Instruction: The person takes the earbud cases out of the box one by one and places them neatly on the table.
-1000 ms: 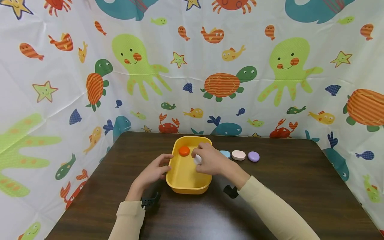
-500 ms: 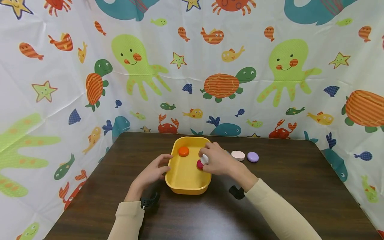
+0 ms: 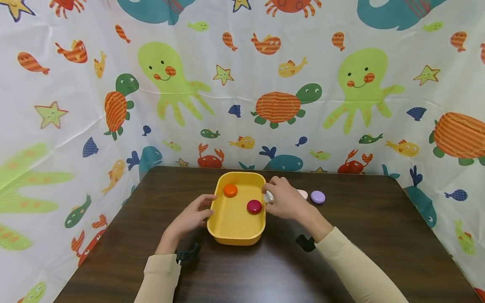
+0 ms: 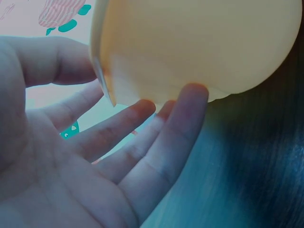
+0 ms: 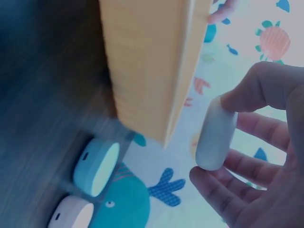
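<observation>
Fingers spread, the left hand (image 3: 192,216) touched a smooth yellow tray (image 3: 234,223) at nine o'clock. Inside lay a glossy orange disc (image 3: 230,190) at eleven, a crimson disc (image 3: 254,206) at three. By the two-o'clock rim, the right hand (image 3: 286,200) pinched a rounded white piece (image 5: 216,137); rightward lay a pink oval (image 3: 303,194) and a lilac disc (image 3: 318,197).

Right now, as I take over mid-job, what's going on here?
A person's right grip pinches a white rounded piece, held off the table by the right rim of a yellow tray. The left grip is at the tray's left side. An orange disc and a crimson disc lie inside. Blue, pink and purple pieces sit on the table, right of the tray.
</observation>
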